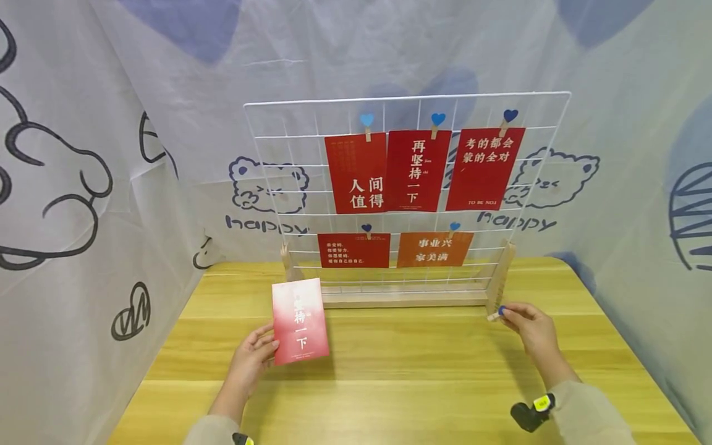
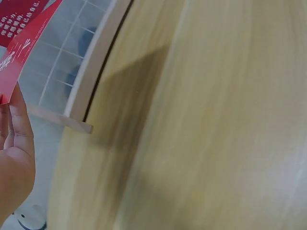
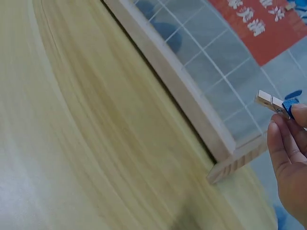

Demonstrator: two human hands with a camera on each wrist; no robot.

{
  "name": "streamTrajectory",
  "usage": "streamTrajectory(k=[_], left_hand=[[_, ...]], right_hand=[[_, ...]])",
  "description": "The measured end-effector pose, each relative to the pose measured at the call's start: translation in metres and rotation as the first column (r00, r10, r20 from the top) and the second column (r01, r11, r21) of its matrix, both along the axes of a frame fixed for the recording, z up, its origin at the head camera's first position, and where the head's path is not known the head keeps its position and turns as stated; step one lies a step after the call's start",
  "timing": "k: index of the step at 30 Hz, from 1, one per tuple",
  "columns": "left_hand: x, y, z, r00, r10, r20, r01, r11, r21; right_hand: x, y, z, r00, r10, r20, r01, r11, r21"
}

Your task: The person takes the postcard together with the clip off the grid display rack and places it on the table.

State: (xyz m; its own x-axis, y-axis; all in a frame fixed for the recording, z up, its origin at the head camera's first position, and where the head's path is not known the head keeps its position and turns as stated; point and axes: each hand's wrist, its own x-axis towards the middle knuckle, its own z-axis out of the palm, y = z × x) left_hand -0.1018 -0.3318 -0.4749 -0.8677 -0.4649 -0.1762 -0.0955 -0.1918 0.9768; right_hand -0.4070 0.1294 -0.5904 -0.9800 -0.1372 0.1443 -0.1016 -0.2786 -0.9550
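At the left edge, fingers (image 2: 20, 122) hold a red card (image 2: 19, 56); a rail (image 2: 92, 72) slants upper left; counter (image 2: 216, 120) fills the right.

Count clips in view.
6: upper-left clip, upper-middle clip, upper-right clip, lower-left clip and lower-right clip on the rack; held clip in the right hand. Cards could hide others.

A red card (image 1: 313, 321) with white vertical lettering is tilting slightly, its printed face showing, the left hand (image 1: 251, 358) gripping its side edge. A small wooden clothespin (image 3: 271, 103) is jutting out from the right hand (image 1: 535, 330), which is pinching its blue-topped end.
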Motion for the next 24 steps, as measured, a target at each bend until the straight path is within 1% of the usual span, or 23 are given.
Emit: streamTrajectory(k=[3,6,8,10,13,16,18,21,24], left_hand=[[0.002,-0.001,-0.011,1.000,-0.008,-0.021,0.008,1.000,-0.011],[0.004,-0.004,-0.024,0.997,-0.033,-0.070,0.032,0.999,-0.023],[0.005,-0.006,-0.032,0.994,-0.047,-0.093,0.044,0.998,-0.041],[0.006,-0.007,-0.038,0.994,-0.053,-0.099,0.049,0.998,-0.042],[0.007,-0.005,-0.040,0.998,-0.016,-0.060,0.014,1.000,-0.026],[0.008,0.000,-0.038,0.999,0.035,0.008,-0.035,0.999,-0.003],[0.008,0.002,-0.038,0.997,0.056,0.049,-0.057,0.998,0.012],[0.009,0.003,-0.041,0.996,0.056,0.073,-0.056,0.998,0.005],[0.009,0.004,-0.046,0.995,0.055,0.083,-0.054,0.998,-0.012]], right_hand=[[0.005,0.002,0.001,0.999,-0.007,0.048,0.004,0.999,0.049],[0.011,0.004,0.003,0.996,-0.006,0.084,-0.002,0.996,0.094],[0.016,0.004,0.004,0.995,-0.006,0.095,-0.004,0.994,0.105],[0.019,0.004,0.005,0.995,-0.007,0.100,-0.004,0.994,0.109],[0.025,0.005,0.006,0.995,-0.010,0.098,-0.003,0.991,0.133],[0.029,0.004,0.005,0.994,-0.033,0.106,0.014,0.985,0.171],[0.032,0.003,0.005,0.993,-0.050,0.111,0.026,0.978,0.206],[0.037,0.002,0.006,0.992,-0.069,0.109,0.036,0.959,0.281],[0.046,0.001,0.015,0.991,-0.070,0.113,0.026,0.939,0.344]])
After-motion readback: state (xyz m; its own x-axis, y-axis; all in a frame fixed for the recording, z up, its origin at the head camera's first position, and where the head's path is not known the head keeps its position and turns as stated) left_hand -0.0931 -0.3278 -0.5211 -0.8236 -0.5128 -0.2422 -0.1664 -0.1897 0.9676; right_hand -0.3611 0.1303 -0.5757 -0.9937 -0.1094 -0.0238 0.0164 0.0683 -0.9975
